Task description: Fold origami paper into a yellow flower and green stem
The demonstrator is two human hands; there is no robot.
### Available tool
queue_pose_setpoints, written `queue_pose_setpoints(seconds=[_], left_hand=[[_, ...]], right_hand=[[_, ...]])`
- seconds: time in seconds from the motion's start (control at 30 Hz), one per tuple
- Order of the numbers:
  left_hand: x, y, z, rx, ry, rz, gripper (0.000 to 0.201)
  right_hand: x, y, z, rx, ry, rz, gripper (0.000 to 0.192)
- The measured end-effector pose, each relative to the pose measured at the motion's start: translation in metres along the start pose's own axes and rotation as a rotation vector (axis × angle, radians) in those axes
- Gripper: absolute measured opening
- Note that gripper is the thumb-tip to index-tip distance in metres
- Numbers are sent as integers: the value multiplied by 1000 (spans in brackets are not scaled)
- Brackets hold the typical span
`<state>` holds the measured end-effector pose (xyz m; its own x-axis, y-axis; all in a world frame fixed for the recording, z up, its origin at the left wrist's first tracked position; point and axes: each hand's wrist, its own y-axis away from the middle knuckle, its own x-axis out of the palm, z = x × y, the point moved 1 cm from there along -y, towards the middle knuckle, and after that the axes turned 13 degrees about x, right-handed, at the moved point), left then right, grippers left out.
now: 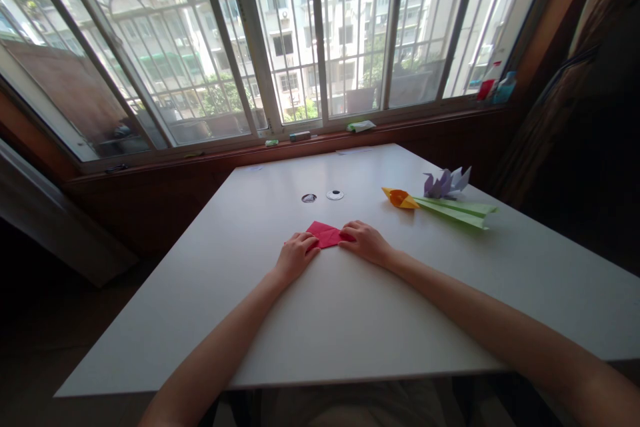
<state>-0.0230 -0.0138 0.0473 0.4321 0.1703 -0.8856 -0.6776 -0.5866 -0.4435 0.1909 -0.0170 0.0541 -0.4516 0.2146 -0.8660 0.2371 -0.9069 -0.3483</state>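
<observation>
- Right now my left hand (296,255) lies knuckles-up on the table, fingers curled together, the tips pressing down on the near-left corner of the red paper (327,235).
- Opposite it, my right hand (367,241) lies flat, fingers close together and laid along the paper's right end; nothing is pinched or lifted, both hands only press.
- So the red paper sits between my two hands, just ahead of the fingertips, flat on the white table (350,320) and a little past its middle.
- Its long axis runs left to right, from one hand toward the other, with a point rising away from me toward the window (300,40).
- Both hands touch it; neither is clearly nearer, though the right covers more of its edge.
- Farther out, well apart on my right, lie a folded orange piece (400,198), a green folded strip (457,211) and a purple folded figure (445,183).
- Beyond the paper, two small round fittings (323,196) sit in the tabletop.
</observation>
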Motion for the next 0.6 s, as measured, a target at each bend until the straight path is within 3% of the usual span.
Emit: queue_pose_setpoints(seconds=[0.2,0.43,0.6], left_hand=[[1,0,1,5,56,31,26],[-8,-2,-4,28,-72,101,26],[-13,0,-1,74,-173,141,26]], right_hand=[[-1,2,0,-4,-29,18,23],[-3,2,3,1,-53,2,24],[-4,4,7,-120,-116,39,25]])
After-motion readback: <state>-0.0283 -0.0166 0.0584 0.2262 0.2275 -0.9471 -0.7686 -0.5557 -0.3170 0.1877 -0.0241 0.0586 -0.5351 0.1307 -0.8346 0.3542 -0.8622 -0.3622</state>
